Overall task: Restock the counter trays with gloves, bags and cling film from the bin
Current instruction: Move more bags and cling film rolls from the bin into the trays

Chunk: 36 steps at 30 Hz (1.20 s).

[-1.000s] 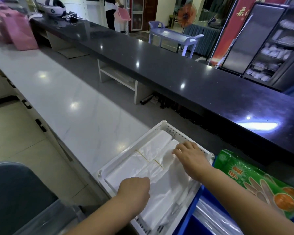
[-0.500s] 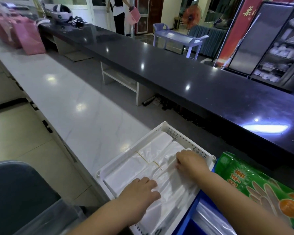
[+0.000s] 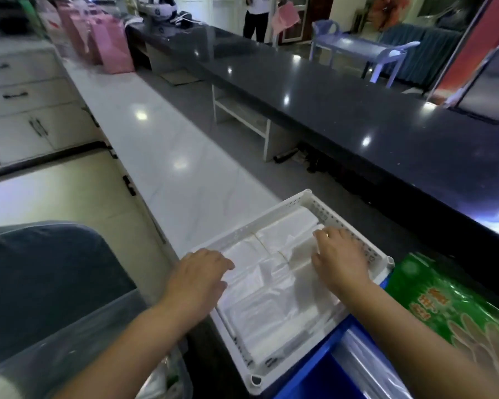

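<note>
Both my hands are down in the white tray, the perforated one sitting on the bench just in front of me. My left hand lies flat, fingers spread loose, on the near-left part of the stack of clear plastic bags that fills the tray; it grips nothing, only presses on the film. My right hand is open too, palm down on the far-right side of the same stack, fingertips touching the folded white bundle close to the tray's perforated wall. The bags lie flat inside the tray, wrinkled and glossy, with thin yellowish bands crossing the middle of the stack.

Right of the tray, touching its edge, is a blue tray, and in it I see a roll of cling film, shiny and clear. Just beyond that, also right of the white tray, lies the green pack of gloves, printed with glove shapes. Left of the tray and nearer to me is the bin, its clear wall blurred, with some crumpled plastic showing near my left forearm.

Behind the tray runs a long dark counter, and far up the bench from the tray stand pink bags.
</note>
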Each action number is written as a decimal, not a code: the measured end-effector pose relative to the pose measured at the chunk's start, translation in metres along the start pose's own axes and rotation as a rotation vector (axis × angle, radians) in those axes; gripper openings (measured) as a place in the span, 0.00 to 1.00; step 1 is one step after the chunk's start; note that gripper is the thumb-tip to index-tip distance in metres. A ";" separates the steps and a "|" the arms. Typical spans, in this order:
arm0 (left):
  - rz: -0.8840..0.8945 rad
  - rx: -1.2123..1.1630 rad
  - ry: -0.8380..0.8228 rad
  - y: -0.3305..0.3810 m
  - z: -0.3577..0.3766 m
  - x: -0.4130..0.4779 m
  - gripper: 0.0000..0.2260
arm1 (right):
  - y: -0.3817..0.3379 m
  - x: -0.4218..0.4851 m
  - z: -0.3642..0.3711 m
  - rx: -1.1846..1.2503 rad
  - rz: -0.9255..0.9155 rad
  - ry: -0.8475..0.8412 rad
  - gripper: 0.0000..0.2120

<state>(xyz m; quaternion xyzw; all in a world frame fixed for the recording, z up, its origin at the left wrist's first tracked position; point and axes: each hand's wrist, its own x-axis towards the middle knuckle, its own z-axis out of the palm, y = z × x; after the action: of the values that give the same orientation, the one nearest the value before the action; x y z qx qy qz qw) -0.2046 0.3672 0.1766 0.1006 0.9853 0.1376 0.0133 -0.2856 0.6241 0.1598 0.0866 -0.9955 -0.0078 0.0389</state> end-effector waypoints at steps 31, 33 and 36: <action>-0.712 -0.197 -0.022 -0.347 0.042 -0.377 0.09 | -0.450 -0.139 0.065 -0.124 -0.809 -0.276 0.09; -0.730 -0.227 -0.051 -0.355 0.056 -0.387 0.10 | -0.455 -0.148 0.089 -0.166 -0.787 -0.380 0.08; -0.739 -0.259 -0.109 -0.362 0.079 -0.391 0.10 | -0.454 -0.160 0.131 -0.173 -0.795 -0.527 0.04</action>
<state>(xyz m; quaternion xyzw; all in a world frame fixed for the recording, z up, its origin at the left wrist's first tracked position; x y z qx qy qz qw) 0.1123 -0.0312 0.0015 -0.2564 0.9274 0.2412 0.1269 -0.0608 0.2054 0.0073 0.4516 -0.8570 -0.1266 -0.2135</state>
